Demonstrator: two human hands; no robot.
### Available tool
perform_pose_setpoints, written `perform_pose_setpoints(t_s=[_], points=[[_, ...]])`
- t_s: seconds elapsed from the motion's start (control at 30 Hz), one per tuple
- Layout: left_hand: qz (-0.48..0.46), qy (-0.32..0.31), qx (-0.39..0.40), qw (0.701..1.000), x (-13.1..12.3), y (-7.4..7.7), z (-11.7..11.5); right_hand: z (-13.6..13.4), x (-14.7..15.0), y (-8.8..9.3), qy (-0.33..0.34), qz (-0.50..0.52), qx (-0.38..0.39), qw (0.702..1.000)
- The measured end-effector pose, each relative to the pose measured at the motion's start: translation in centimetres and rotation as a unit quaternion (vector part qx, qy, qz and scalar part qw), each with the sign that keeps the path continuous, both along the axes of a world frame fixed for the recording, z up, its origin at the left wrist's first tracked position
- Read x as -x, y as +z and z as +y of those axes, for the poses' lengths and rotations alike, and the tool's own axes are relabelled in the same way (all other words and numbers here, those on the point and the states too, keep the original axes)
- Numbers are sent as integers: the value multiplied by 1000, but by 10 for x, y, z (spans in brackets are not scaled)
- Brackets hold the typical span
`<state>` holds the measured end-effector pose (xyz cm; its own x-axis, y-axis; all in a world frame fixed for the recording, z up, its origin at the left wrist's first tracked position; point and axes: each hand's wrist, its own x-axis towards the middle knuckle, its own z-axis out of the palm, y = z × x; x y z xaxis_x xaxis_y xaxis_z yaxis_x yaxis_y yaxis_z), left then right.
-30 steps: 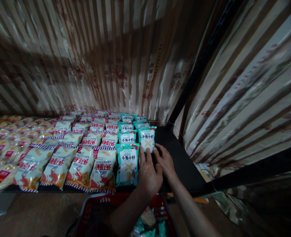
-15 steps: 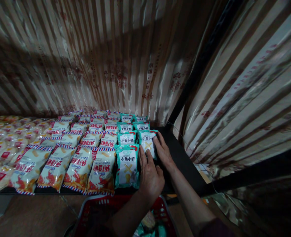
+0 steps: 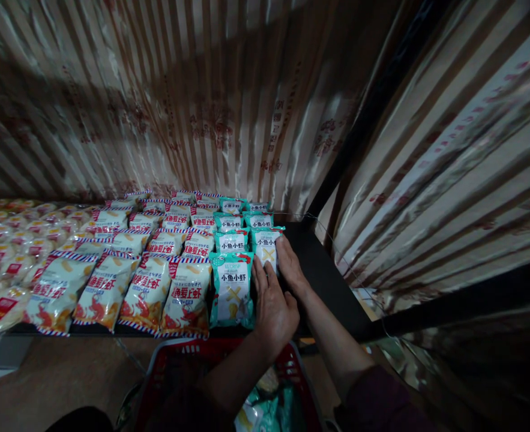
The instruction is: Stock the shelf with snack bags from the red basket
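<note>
Teal edging frames the small snack bag [image 3: 265, 245] standing on the black shelf [image 3: 321, 273], at the near end of the rightmost column. The left hand [image 3: 274, 309] has its fingers extended, tips by the bag's lower front; the right hand [image 3: 292, 267] is straight-fingered along its right edge. How firmly the 2 hands press, I cannot tell. Just left, 4 matching bags [image 3: 231, 273] run back in a column, and beyond them sit red-lettered bags [image 3: 144, 285] in rows. Clear-wrapped round items [image 3: 3, 270] cover the far left. Below the shelf's front edge, a red basket [image 3: 219, 347] holds more teal packets [image 3: 269, 414].
</note>
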<state>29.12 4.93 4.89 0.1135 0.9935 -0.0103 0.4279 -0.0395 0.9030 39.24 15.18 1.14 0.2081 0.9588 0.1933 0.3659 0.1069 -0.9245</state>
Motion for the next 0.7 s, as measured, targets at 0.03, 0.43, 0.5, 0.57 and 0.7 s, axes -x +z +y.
perform_pose_setpoints(t_s=[0.03, 0.43, 0.5, 0.57, 0.7], points=[[3, 1, -6, 1000, 0, -1, 0, 0, 0, -1, -4, 6, -5, 1000], [23, -43, -154, 987, 21, -4, -68, -100, 13, 16, -121, 5, -129, 984], [9, -48, -162, 986, 33, -11, -97, -143, 26, 11, -109, 38, -144, 983], [-11, -18, -128, 992, 47, -26, -124, -185, 40, -3, -95, 64, -105, 988], [-64, 86, 36, 994, 82, -76, -159, -244, 64, -42, -57, 33, 37, 997]])
